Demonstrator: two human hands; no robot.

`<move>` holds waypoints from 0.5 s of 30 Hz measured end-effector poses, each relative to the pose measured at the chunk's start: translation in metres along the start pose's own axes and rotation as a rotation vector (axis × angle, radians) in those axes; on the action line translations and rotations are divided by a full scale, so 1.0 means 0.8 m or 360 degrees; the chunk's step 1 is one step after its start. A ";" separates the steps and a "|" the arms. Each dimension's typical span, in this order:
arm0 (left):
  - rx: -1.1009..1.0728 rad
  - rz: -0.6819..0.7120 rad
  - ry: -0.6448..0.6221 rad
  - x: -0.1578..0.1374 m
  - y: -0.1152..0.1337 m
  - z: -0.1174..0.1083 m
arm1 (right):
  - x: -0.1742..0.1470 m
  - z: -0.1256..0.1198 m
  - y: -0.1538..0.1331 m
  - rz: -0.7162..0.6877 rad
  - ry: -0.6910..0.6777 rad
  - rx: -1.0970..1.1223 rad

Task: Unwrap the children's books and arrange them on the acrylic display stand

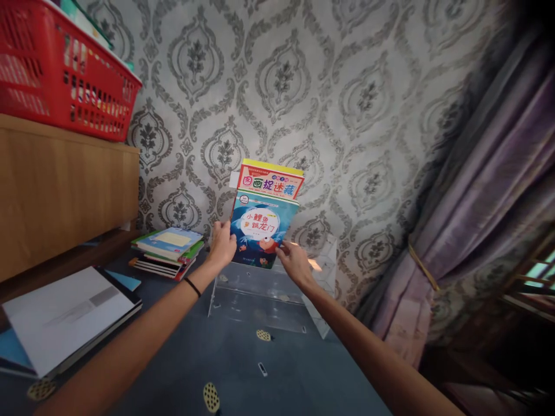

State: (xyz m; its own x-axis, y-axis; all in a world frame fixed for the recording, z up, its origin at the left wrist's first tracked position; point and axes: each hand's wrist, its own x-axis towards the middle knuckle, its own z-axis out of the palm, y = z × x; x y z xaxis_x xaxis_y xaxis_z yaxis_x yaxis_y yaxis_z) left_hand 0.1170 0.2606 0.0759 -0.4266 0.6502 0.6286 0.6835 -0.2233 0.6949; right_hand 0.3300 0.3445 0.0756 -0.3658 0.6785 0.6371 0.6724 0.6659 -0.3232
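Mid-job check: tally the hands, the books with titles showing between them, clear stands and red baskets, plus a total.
Hands: 2 (left hand, right hand)
Titled books: 2 (blue book, red-bordered book)
Clear stand: 1
Red basket: 1
Total: 6

A wall (281, 86) papered in pale grey with darker, ornate medallions rises behind a dark blue-grey bench (303, 375) printed with spotted yellow shapes (211, 397). Left of the bench is a light-brown wooden cabinet (69, 190); right of it, a greyish-purple curtain (485, 190), gathered by a gold-coloured tieback (424, 267), hangs near a brown-framed window (540, 271) letting in light.
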 end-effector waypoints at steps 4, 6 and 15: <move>-0.0002 -0.0071 0.0028 -0.003 0.008 0.004 | 0.001 0.000 0.001 0.0030 -0.0036 0.0020; 0.0000 -0.0098 0.0031 -0.005 0.011 0.004 | 0.002 0.000 0.001 0.0045 -0.0040 0.0035; -0.0084 -0.0098 0.0093 -0.020 0.012 0.007 | 0.005 -0.005 0.014 0.0012 -0.0103 0.0212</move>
State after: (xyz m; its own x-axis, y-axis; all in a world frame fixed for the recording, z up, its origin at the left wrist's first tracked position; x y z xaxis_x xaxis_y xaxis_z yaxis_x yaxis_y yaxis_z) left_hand 0.1332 0.2522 0.0706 -0.5014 0.6209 0.6025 0.6238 -0.2232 0.7491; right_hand 0.3385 0.3539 0.0774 -0.4050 0.6993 0.5891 0.5853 0.6932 -0.4205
